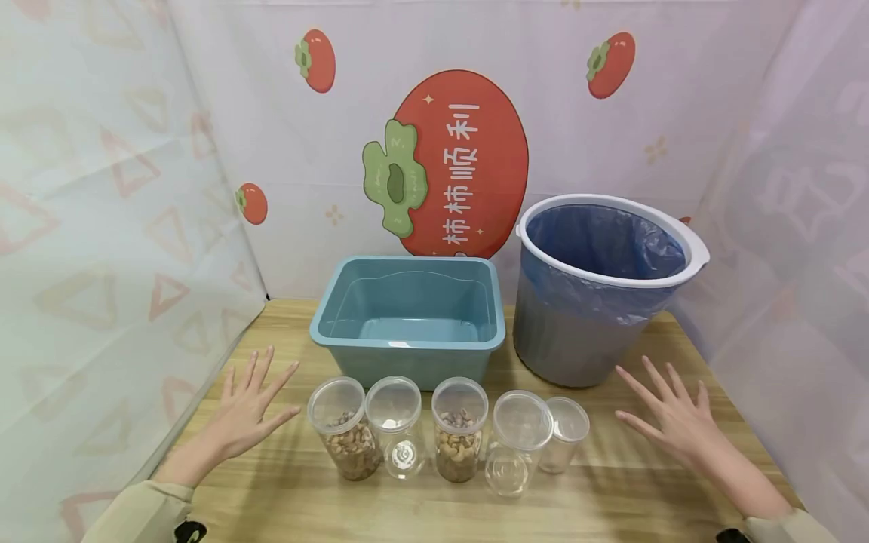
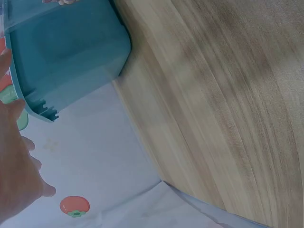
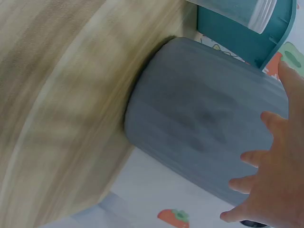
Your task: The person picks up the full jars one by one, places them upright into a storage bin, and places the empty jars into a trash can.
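Note:
Several clear lidded jars stand in a row on the wooden table (image 1: 285,498). A jar of nuts (image 1: 353,445) is at the left end, with a clear jar (image 1: 400,445) beside it. Another jar of nuts (image 1: 459,445) holds the middle. To its right are a tall clear jar (image 1: 512,460) and a smaller clear jar (image 1: 565,437). My left hand (image 1: 243,416) is left of the row, fingers spread, holding nothing. On the right, my right hand (image 1: 679,422) has its fingers spread too, apart from the small jar and nearest the bin (image 3: 204,114).
Behind the jars sits a blue-green plastic tub (image 1: 414,362). At the back right stands a grey bin with a white rim (image 1: 611,275) and a blue liner bag (image 1: 604,241). White printed cloth (image 1: 285,136) encloses the table at the back and both sides.

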Motion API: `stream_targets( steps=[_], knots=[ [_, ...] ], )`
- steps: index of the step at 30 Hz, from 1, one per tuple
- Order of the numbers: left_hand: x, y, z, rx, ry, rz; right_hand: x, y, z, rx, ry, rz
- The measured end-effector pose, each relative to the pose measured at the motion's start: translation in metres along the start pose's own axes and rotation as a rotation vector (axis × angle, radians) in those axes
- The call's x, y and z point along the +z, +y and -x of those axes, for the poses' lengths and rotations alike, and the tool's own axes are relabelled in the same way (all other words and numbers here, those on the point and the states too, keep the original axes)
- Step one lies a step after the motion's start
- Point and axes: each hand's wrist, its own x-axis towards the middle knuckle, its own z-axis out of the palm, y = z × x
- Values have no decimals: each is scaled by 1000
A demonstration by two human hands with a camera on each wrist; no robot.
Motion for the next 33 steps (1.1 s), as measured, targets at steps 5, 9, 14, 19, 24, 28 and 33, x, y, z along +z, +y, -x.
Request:
stream_targets(
  steps=[5,9,14,19,24,28,33],
  knots=[
    [-2,0,-4,21,16,4,-4,-8,-4,-48,15,-1],
    [-3,-1,-8,29,20,9,-9,-16,-9,-97,36,17],
    [-6,0,-16,36,17,13,-15,-27,-17,-171,73,40],
    [-10,2,-27,56,19,20,-26,-40,-23,-228,86,48],
    [-15,6,-37,79,28,22,-36,-56,-32,-267,58,13],
    [-18,8,-46,122,61,19,-41,-69,-41,-310,47,-17],
    [-17,9,-59,244,185,37,-44,-85,-55,-382,26,-31]
  ],
)
